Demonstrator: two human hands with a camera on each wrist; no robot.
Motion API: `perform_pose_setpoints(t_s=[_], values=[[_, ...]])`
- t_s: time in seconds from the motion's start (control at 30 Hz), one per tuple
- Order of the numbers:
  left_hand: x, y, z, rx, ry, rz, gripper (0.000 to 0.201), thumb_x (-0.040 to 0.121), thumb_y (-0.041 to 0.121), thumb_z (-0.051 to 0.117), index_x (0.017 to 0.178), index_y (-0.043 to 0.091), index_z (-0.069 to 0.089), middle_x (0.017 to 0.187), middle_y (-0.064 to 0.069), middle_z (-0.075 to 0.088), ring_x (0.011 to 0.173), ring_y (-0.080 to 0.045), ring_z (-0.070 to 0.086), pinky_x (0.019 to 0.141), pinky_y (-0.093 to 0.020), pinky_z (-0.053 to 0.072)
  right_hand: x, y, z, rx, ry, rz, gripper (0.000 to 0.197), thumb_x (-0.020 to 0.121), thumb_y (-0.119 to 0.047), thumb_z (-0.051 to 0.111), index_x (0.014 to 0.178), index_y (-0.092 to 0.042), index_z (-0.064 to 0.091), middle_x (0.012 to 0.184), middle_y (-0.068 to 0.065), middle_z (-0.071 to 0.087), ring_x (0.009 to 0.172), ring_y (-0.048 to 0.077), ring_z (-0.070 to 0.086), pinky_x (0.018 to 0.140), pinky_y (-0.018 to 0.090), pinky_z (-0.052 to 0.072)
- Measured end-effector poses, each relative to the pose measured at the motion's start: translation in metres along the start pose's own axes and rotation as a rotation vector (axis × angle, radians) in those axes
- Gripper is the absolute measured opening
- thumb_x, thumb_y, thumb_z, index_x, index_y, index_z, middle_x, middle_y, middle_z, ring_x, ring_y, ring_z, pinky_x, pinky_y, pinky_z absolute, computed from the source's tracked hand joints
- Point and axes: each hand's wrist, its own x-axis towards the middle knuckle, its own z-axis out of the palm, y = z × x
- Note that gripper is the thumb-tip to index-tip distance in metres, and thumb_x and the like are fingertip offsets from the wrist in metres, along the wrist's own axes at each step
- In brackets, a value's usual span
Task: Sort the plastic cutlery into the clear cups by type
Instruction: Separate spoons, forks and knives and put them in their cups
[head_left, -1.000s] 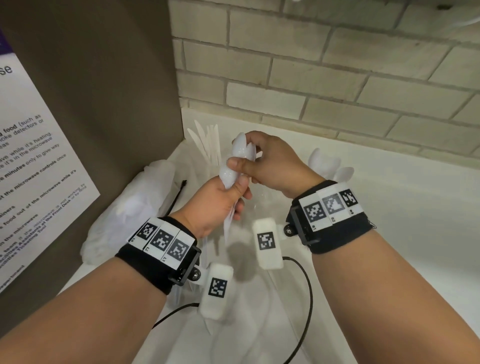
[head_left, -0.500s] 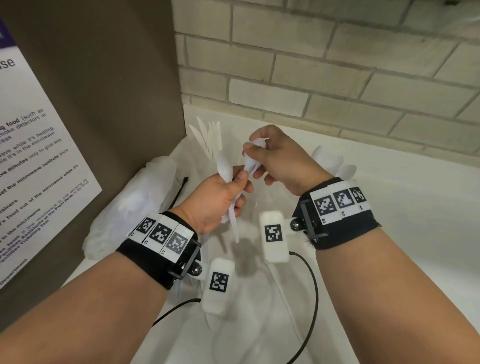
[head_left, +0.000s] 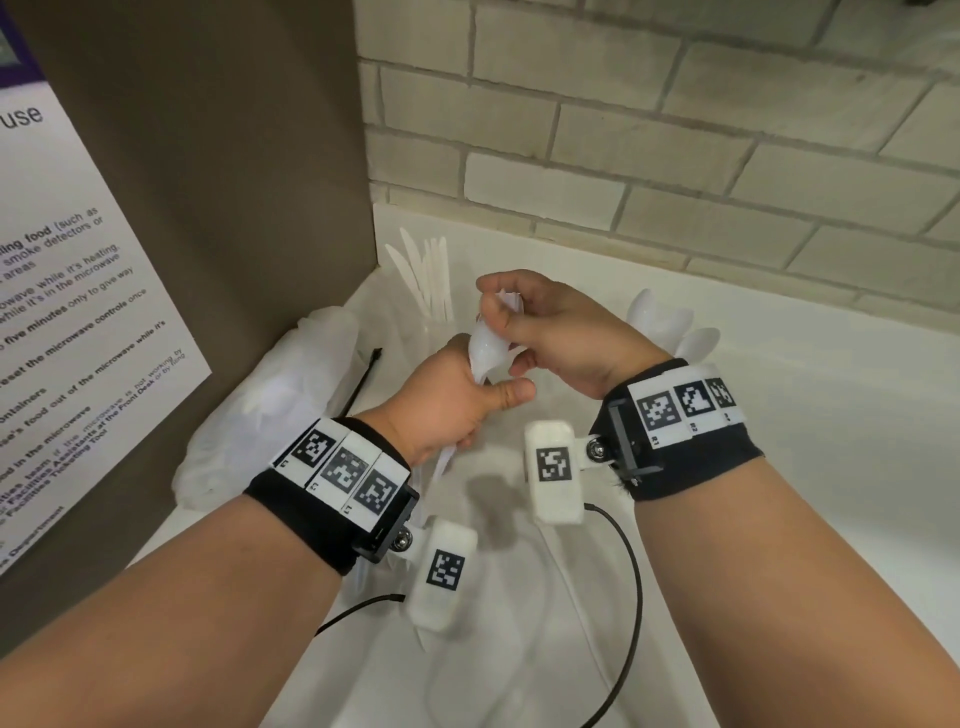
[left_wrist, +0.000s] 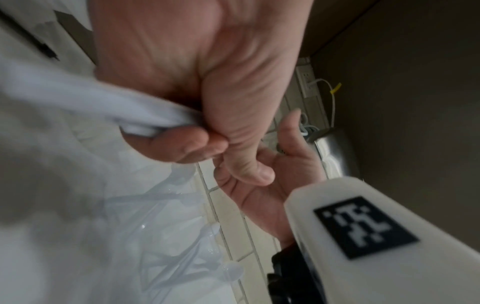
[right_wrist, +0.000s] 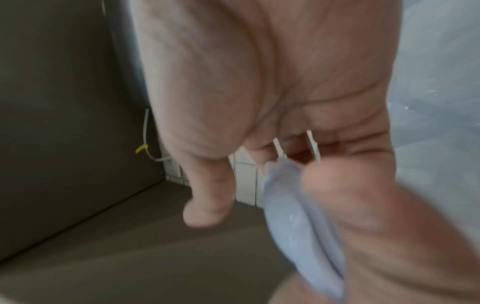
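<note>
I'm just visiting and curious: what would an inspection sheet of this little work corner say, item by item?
Surface: white counter in a corner.
Job's things: white plastic spoons bunched in the hands; knives standing in a clear cup at the back; more spoons behind the right wrist; loose cutlery lying on the counter.
Clutter: crumpled plastic bag at left, black zip tie beside it.
Hands: left hand grips the handles; right hand pinches the spoon bowls.
Cables: black cable from the wrist cameras; white cable at a wall socket.
Surroundings: brick wall, brown panel with a printed notice.
</note>
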Motion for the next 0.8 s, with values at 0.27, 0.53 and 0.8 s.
perform_pose_setpoints(t_s=[0.27, 0.53, 0.8], values=[[-0.001, -0.001, 0.001, 0.066, 0.039, -0.009, 0.037, 0.085, 0.035, 0.069, 0.106, 0.010, 0.050, 0.074, -0.001, 0.056, 0.047, -0.013, 0.048, 0.045, -0.027, 0.040, 0.002, 0.004, -0.003, -0.271, 0.122, -0.058, 0.031, 0.093, -0.023, 0.061, 0.123, -0.025, 0.053, 0.113, 0.002, 0.059, 0.090, 0.016, 0.063, 0.062, 0.018, 0.050], [-0.003, 0.001, 0.003, -0.109, -0.054, -0.054, 0.025, 0.101, 0.025, 0.044, 0.106, 0.006, 0.059, 0.076, -0.003, 0.049, 0.059, -0.013, 0.049, 0.051, -0.026, 0.047, 0.003, 0.010, 0.001, -0.174, 0.193, -0.032, 0.029, 0.099, -0.026, 0.050, 0.128, -0.022, 0.048, 0.098, 0.003, 0.057, 0.059, 0.009, 0.057, 0.050, 0.019, 0.046], [-0.003, 0.003, 0.008, 0.133, -0.029, -0.054, 0.026, 0.100, 0.038, 0.041, 0.089, 0.017, 0.051, 0.075, -0.004, 0.054, 0.053, -0.016, 0.050, 0.048, -0.029, 0.046, -0.005, 0.009, 0.003, -0.123, 0.198, -0.001, 0.034, 0.089, -0.027, 0.066, 0.118, -0.024, 0.047, 0.095, 0.006, 0.060, 0.061, 0.015, 0.062, 0.047, 0.024, 0.048]])
